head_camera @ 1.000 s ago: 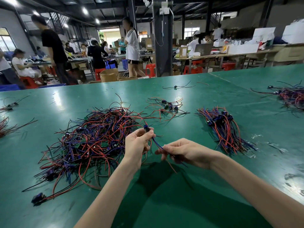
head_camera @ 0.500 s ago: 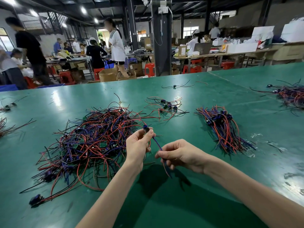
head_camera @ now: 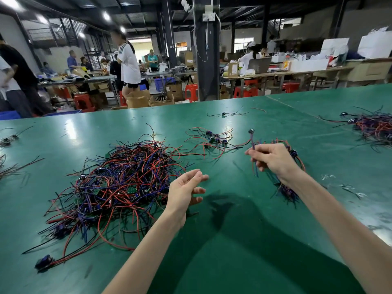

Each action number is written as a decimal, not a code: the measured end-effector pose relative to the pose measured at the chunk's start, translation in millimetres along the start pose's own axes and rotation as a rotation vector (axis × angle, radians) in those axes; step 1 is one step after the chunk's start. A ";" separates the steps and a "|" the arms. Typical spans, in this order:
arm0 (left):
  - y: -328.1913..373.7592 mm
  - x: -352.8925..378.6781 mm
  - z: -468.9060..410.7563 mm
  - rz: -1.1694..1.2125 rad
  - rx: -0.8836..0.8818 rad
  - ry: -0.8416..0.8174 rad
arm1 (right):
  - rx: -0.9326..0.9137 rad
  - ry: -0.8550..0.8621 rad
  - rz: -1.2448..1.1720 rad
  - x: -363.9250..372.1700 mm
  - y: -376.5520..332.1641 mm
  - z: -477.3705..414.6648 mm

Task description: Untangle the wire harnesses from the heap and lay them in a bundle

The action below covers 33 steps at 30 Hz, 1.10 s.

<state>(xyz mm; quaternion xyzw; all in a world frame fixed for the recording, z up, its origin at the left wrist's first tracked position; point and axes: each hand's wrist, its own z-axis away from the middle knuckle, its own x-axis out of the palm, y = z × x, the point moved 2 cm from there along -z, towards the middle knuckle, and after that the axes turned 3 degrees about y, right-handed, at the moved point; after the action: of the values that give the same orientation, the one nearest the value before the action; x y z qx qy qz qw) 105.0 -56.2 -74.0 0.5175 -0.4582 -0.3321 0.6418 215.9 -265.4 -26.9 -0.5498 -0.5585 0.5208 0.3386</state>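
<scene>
A big tangled heap of red, blue and black wire harnesses (head_camera: 118, 181) lies on the green table (head_camera: 244, 240), left of centre. My left hand (head_camera: 184, 192) hovers just right of the heap, fingers relaxed and holding nothing. My right hand (head_camera: 271, 159) grips one wire harness (head_camera: 252, 141) upright, its black connector on top and its loose ends hanging below the fist. That hand is above the laid-out bundle (head_camera: 290, 187), which my wrist mostly hides.
A small loose cluster of harnesses (head_camera: 212, 140) lies behind the hands. One single harness (head_camera: 224, 113) lies farther back. Another pile (head_camera: 375, 126) sits at the right edge, and stray wires (head_camera: 8, 164) at the left edge. People and workbenches stand beyond the table.
My left hand let go of the harness and opened beside the heap. My right hand carried the harness up and to the right, over the bundle.
</scene>
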 end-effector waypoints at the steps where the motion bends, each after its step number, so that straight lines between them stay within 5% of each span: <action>1: -0.4 0.7 0.3 -0.003 -0.003 -0.005 | -0.030 0.048 0.069 -9.5 3.7 -5.3; 4: -1.0 0.9 1.1 -0.010 -0.003 -0.009 | -0.049 0.118 0.180 -31.9 17.0 -18.7; 16: -1.1 -0.1 0.6 -0.034 -0.035 -0.001 | 0.368 0.085 0.475 -68.2 42.0 -21.2; 25: -1.6 0.5 1.8 -0.071 -0.047 -0.013 | 0.359 0.204 1.141 -53.6 19.2 -1.6; 29: -1.9 1.7 2.5 -0.086 -0.008 -0.008 | 0.212 0.233 1.208 -42.5 17.9 0.8; 33: -1.8 4.6 4.5 -0.178 0.046 -0.044 | 0.257 0.133 1.290 -39.4 27.6 0.7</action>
<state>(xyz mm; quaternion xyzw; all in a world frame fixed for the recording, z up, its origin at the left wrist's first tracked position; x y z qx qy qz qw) 102.5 -62.5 -74.4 0.5634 -0.4318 -0.3887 0.5874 229.0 -307.7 -45.8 -0.7604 -0.0283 0.6464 0.0554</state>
